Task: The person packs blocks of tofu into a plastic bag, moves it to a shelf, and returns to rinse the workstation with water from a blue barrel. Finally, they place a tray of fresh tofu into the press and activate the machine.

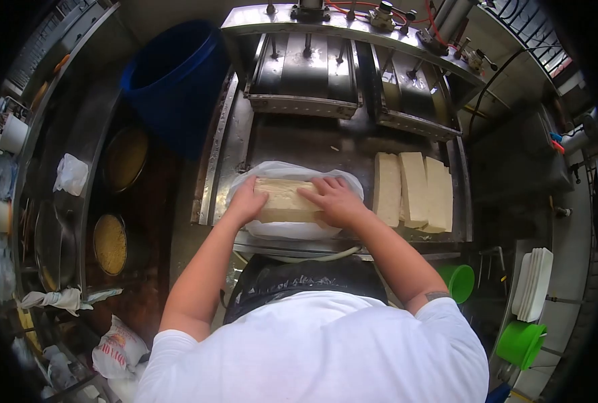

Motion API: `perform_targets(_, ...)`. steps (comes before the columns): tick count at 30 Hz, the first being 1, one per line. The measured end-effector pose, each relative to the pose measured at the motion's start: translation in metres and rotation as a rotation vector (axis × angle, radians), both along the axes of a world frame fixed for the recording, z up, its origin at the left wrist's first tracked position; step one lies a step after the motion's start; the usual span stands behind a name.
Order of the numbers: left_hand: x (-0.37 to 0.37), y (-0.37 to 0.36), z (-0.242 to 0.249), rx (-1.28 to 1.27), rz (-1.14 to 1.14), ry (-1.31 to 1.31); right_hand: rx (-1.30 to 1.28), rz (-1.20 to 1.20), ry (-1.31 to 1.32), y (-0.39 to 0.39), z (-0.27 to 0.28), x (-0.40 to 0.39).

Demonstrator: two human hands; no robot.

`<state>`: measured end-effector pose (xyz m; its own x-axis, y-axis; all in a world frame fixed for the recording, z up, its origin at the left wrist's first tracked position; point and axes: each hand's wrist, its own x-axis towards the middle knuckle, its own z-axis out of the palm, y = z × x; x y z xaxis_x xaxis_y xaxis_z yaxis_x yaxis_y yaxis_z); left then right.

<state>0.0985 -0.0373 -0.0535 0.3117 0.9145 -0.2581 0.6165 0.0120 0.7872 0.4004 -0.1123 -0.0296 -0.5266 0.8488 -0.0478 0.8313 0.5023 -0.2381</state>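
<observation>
A long cream-coloured block of tofu (pixel 287 201) lies crosswise in front of me on a white plastic bag (pixel 292 232), which spreads out behind and in front of it. My left hand (pixel 246 203) grips the block's left end, thumb on the top face. At the right end, my right hand (pixel 339 201) holds the block with its thumb and fingers over the top and far side. To the right of that hand, several more tofu blocks (pixel 414 190) lie side by side on the metal table (pixel 292 138), apart from the bag.
Two metal press boxes (pixel 303 106) stand at the table's back under a steel frame (pixel 352 28) with hoses. A blue barrel (pixel 178 87) and round containers of yellowish grains (pixel 110 243) are at left. Green buckets (pixel 520 344) and white trays (pixel 534 285) stand at right.
</observation>
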Motion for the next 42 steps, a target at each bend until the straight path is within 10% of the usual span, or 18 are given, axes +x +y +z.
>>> perform_targets(4, 0.006, 0.0, 0.003, 0.024, 0.028, 0.144, -0.063, -0.309, 0.062, -0.02, -0.003, 0.015)
perform_targets(17, 0.015, -0.011, 0.031, 0.069, -0.043, -0.068, 0.064, -0.183, 0.18, -0.02, 0.045, 0.007)
perform_targets(20, 0.001, -0.027, 0.026, 0.404, -0.305, 0.254, -0.129, -0.312, 0.461, -0.01, 0.076, -0.011)
perform_targets(26, -0.001, -0.018, -0.011, 0.441, -0.101, 0.218, -0.476, -0.677, 0.816, 0.029, 0.076, -0.016)
perform_targets(34, -0.002, -0.024, 0.105, 0.35, -0.03, -0.108, -0.619, -0.598, 1.311, -0.019, 0.128, 0.025)
perform_targets(37, 0.002, -0.007, 0.116, -0.177, 0.122, -0.685, -0.623, -0.73, 1.385, -0.029, 0.102, 0.017)
perform_targets(42, 0.016, 0.017, 0.019, -0.234, 0.123, -0.351, -0.419, -0.93, 0.863, -0.022, -0.039, 0.021)
